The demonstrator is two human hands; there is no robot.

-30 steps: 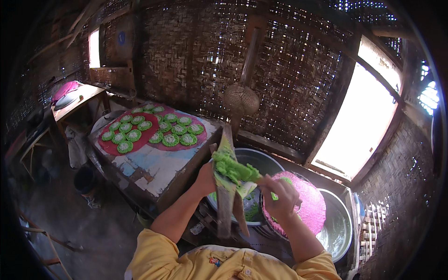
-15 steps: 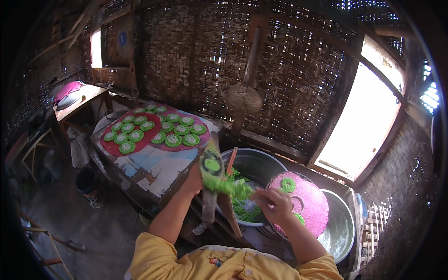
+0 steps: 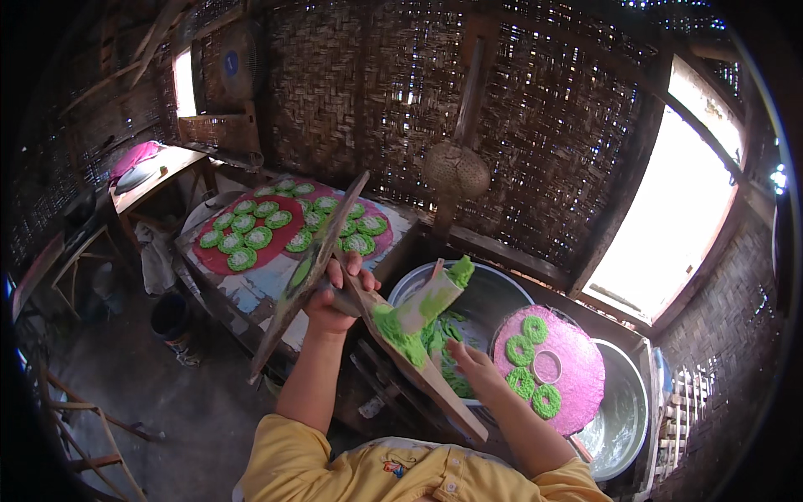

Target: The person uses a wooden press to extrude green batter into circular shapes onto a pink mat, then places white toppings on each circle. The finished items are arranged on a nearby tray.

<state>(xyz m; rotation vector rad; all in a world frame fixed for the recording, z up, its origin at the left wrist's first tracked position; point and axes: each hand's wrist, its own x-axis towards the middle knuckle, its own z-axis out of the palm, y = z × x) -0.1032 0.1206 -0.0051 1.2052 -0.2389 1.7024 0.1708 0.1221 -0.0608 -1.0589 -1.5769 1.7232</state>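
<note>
Head view: unreadable blue badge (image 3: 232,63), patchy tabletop (image 3: 244,293) left of basin (image 3: 500,303); woven wall (image 3: 393,92) behind it; left hand (image 3: 328,311) grips wooden tool (image 3: 285,320), right hand (image 3: 479,370) loosely spread

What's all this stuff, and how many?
Wooden pieces: two, brown, centre
Basins: two, grey, right
Dough: clumps, green, wood and basin
Tables: two, pale, left
Round mats: three, red and pink, table, right
Rings: four, green, right mat
Hoop: one, pale, right mat
Rounds: many, green-white, table mats
Bucket: one, dark, left
Woven wall: one, brown, behind
Basket-like thing: one, brown, wall
Windows: two, white, both sides
Shirt: one, yellow, bottom
Left hand: one, bare, gripping wood
Right hand: one, bare, by basin
</note>
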